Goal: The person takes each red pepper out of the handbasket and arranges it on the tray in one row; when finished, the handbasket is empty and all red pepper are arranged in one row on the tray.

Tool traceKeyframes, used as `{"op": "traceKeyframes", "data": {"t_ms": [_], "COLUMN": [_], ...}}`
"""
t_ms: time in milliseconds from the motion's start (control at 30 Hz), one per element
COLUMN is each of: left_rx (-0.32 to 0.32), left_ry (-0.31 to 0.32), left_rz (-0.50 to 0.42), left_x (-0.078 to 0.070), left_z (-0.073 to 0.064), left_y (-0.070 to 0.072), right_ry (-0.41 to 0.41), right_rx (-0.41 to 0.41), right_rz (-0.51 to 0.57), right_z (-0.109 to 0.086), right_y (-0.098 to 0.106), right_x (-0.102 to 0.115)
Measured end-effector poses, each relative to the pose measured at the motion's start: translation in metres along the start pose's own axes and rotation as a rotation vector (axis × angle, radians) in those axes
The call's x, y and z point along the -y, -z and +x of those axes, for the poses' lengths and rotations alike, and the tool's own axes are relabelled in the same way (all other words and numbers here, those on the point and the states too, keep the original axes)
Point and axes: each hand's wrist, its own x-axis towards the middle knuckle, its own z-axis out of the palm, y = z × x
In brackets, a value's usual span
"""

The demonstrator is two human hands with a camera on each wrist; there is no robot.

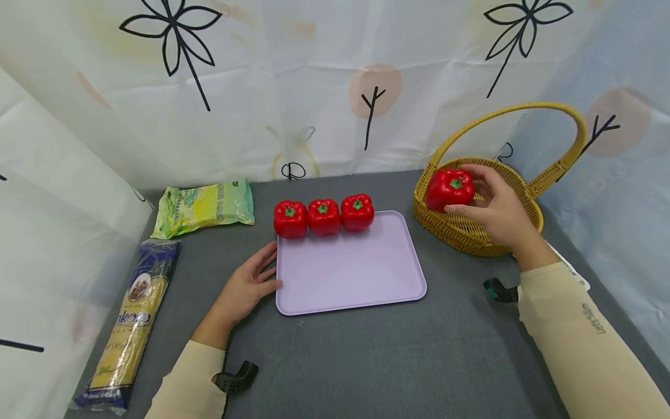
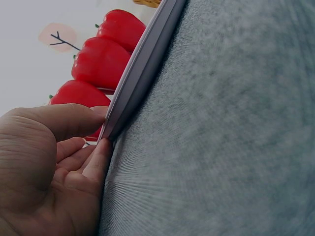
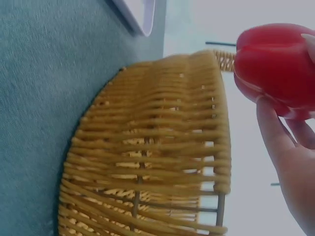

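Over the left part of the wicker basket (image 1: pixel 471 243), my right hand (image 1: pixel 497 203) grips a red bell pepper (image 1: pixel 451 190) with its green stem toward me. In the right wrist view that pepper (image 3: pixel 275 69) is held above the basket's rim (image 3: pixel 172 61). My left hand (image 1: pixel 250 285) pinches the left rim of the lilac tray (image 1: pixel 350 273), thumb over the edge and a finger below, as the left wrist view shows at the tray's rim (image 2: pixel 138 73). Three more red peppers (image 1: pixel 324 217) stand in a row along the tray's far edge, the leftmost at its corner.
A green and yellow packet (image 1: pixel 204 208) lies at the back left. In front of it is a long blue and gold pasta bag (image 1: pixel 131 326). The basket's tall handle (image 1: pixel 523 106) arches up at the back right. A printed cloth (image 1: pixel 314 87) hangs behind the grey table (image 1: pixel 366 366).
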Motion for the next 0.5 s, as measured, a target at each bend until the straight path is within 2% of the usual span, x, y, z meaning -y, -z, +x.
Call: {"op": "traceKeyframes", "data": {"t_ms": [233,500], "left_rx": [-0.004,-0.004], "left_ry": [0.008,0.006], "left_rz": [0.003,0.003], "left_x": [0.0,-0.001], "left_z": [-0.001,-0.001], "left_y": [0.0,-0.001], "right_ry": [0.053,0.104], "right_rx": [0.101,0.203], "right_rz": [0.053,0.058], "right_z": [-0.003,-0.001], "right_y": [-0.019,-0.05], "right_x": [0.002,0.002]}}
